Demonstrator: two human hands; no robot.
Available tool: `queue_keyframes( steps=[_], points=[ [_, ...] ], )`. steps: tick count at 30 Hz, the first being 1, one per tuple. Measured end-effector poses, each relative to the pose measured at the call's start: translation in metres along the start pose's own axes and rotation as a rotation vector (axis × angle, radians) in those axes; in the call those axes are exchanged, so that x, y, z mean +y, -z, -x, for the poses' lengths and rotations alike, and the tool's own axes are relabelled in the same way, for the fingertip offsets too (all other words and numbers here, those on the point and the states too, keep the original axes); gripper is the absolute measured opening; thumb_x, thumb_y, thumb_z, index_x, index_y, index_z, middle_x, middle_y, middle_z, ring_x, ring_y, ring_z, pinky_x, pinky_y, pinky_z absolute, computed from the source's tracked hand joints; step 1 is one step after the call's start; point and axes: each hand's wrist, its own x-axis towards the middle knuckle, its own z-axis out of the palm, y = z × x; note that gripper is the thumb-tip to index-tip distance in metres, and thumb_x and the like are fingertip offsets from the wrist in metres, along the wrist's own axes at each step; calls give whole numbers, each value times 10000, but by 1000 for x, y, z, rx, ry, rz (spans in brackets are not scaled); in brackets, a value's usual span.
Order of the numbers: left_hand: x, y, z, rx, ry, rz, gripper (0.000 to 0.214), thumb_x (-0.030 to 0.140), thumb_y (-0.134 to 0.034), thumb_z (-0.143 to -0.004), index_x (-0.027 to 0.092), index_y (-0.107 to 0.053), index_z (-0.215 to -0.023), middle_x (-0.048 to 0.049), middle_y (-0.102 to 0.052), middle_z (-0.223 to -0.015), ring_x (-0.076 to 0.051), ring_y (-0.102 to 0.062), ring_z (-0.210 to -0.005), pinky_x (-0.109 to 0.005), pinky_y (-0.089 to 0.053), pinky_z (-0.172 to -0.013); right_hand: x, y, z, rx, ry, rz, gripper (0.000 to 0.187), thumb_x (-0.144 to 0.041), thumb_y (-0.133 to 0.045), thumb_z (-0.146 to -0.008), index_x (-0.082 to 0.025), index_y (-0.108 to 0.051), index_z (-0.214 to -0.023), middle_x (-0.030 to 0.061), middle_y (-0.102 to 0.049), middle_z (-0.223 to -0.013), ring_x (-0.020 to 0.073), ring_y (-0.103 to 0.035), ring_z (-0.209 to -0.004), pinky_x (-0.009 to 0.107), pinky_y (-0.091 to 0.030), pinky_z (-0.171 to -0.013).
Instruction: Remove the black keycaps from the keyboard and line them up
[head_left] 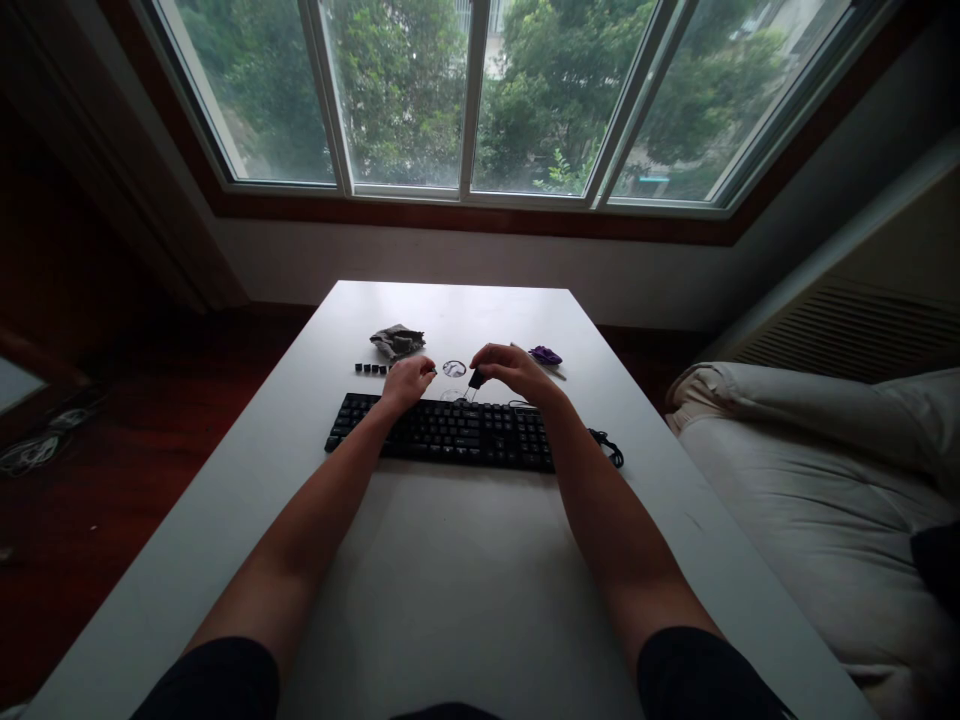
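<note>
A black keyboard (457, 428) lies across the white table, under my wrists. My right hand (514, 368) pinches the dark handle of a wire keycap puller (476, 378). The puller's thin wire loops point down over the keyboard's back edge. Above the keyboard's back left part, my left hand (409, 382) is closed, with a small dark keycap (433, 371) at its fingertips, partly hidden. Beside that hand several black keycaps (367, 369) stand in a row. A clear round dish (454, 368) sits between the two hands.
A crumpled grey cloth (397, 341) lies behind my left hand. Beyond my right hand are a bunched purple cloth (545, 355) and a thin stick-like tool (558, 374). The keyboard's coiled cable (609, 450) rests at its right end. A padded seat (795, 480) stands right of the table (450, 580).
</note>
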Motion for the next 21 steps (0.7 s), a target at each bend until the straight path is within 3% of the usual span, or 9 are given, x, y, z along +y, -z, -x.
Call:
queue_keyframes(
  steps=[5, 9, 17, 21],
  points=[
    [7, -10, -17, -20, -142, -275, 225, 258, -623, -904, 220, -770, -1071, -130, -714, -1155, -325, -536, -1162, -471, -401, -1001, -15, 4, 5, -18, 27, 51, 143, -297, -690, -822, -165, -690, -875, 47, -708, -806, 182, -647, -764, 316, -551, -715],
    [4, -18, -33, -80, -142, -362, 201, 248, -654, -860, 227, -782, -1014, -139, -692, -1167, -334, -489, -1189, -478, -374, -1004, -32, 6, 11, 27, 62, 0, 158, -321, -578, -890, -178, -611, -832, 55, -692, -757, 184, -644, -719, 324, -548, -688],
    [-7, -20, -36, -107, -128, -369, 287, 293, -668, -857, 232, -752, -1124, -128, -681, -1193, -334, -494, -1182, -462, -389, -986, -93, 2, 55, 227, 174, 58, 286, -491, -613, -915, -212, -612, -857, 45, -627, -729, 211, -680, -697, 363, -578, -635],
    [0, -16, -25, -70, -139, -319, 271, 301, -636, -901, 228, -747, -1137, -121, -679, -1214, -323, -497, -1186, -452, -397, -1000, -106, 2, 62, 262, 254, 78, 312, -519, -635, -919, -212, -652, -867, 59, -644, -780, 223, -689, -767, 355, -578, -646]
  ],
)
